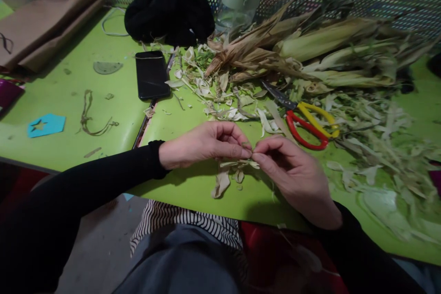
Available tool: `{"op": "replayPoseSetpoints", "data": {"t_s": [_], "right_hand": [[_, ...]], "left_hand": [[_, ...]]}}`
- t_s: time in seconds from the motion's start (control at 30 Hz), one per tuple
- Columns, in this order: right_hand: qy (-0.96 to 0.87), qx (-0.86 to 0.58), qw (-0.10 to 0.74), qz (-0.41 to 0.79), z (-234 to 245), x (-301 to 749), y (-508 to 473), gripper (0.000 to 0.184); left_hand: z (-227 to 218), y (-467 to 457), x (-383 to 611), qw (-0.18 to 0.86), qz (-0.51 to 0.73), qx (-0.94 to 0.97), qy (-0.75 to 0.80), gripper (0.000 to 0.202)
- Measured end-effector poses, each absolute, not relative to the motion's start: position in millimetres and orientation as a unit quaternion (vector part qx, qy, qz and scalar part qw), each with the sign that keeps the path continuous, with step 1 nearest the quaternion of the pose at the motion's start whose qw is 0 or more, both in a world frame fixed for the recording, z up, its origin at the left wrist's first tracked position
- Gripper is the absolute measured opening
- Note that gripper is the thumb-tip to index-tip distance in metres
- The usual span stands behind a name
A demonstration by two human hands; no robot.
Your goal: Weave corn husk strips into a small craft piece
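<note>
The relation that matters here is the narrow meeting of two pinches: the left hand (215,144) comes in from the left and the right hand (294,170) from the lower right, their fingertips almost touching over the near part of the green table (193,188); the thin husk strip (251,150) sits right at that meeting point, off the tips of both thumbs and index fingers, so neither hand is clearly nearer to it; it is too small and blurred for me to tell its long axis; the left thumb and index close on it, the other fingers curled behind; the right thumb and index also close at the tips, with a rounded gap between them further back; just below the fingertips, pale husk pieces (221,184) show, one broad flap slanting down and left toward the table edge, and whether they join the strip I cannot tell; the scissors (306,124) lie beyond the right hand, the nearer of the two, their red and yellow handles toward it and their blades pointing away up-left toward the heaped corn husks (324,43).
</note>
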State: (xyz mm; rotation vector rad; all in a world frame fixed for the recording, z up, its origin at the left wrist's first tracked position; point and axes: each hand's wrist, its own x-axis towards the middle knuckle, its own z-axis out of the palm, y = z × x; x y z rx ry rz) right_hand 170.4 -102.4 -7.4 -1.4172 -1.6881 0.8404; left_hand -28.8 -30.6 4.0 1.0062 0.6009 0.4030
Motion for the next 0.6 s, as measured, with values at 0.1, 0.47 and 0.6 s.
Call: {"op": "replayPoseSetpoints", "data": {"t_s": [0.1, 0.47, 0.6], "right_hand": [[-0.656, -0.554, 0.382, 0.343, -9.1, 171.6, -102.6, 0.014], [-0.703, -0.527, 0.391, 0.275, -6.6, 168.8, -102.9, 0.006], [-0.730, -0.507, 0.405, 0.214, -6.9, 166.0, -105.2, 0.009]], "left_hand": [[2.7, -30.2, -29.3, 0.816, 0.188, 0.474, 0.271, 0.014], [7.0, -31.1, -29.7, 0.819, 0.164, 0.480, 0.271, 0.019], [10.2, -32.1, -29.2, 0.834, 0.144, 0.457, 0.273, 0.025]]}}
